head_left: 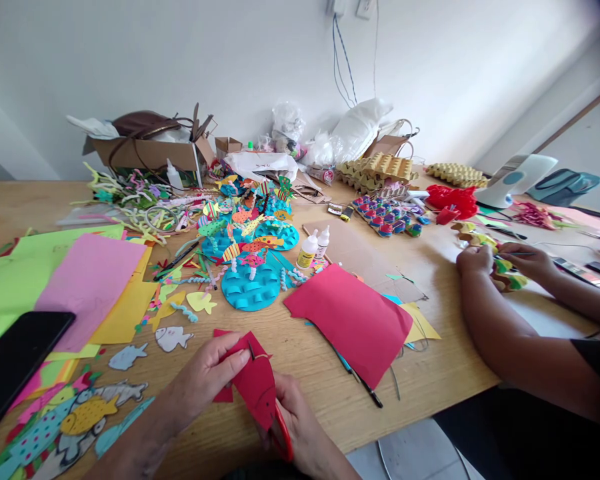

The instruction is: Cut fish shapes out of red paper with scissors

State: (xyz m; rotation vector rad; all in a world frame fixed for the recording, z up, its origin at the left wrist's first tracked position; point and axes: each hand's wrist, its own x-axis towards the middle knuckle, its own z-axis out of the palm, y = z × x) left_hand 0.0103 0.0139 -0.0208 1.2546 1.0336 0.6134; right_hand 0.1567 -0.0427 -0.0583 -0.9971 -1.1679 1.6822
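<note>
My left hand (207,373) pinches a piece of red paper (257,390) with a fish outline drawn on it in dark line. Beneath the paper, my right hand (300,420) grips red-handled scissors (283,437); their blades are mostly hidden by the paper. Another red scrap (223,393) lies under my left fingers. Left of my hands are cut-out fish: a white one (173,339), a light blue one (126,357) and a yellow one (201,302). A larger red sheet (353,320) rests to the right, with pens (370,393) partly beneath it.
Blue round bases (250,287) carrying paper fish stand ahead, beside glue bottles (307,250). Coloured sheets (87,287) and a black phone (23,363) lie left. At right, a co-worker's hands (480,260) handle a painted egg-carton strip (505,277). Egg cartons (377,170) are stacked behind.
</note>
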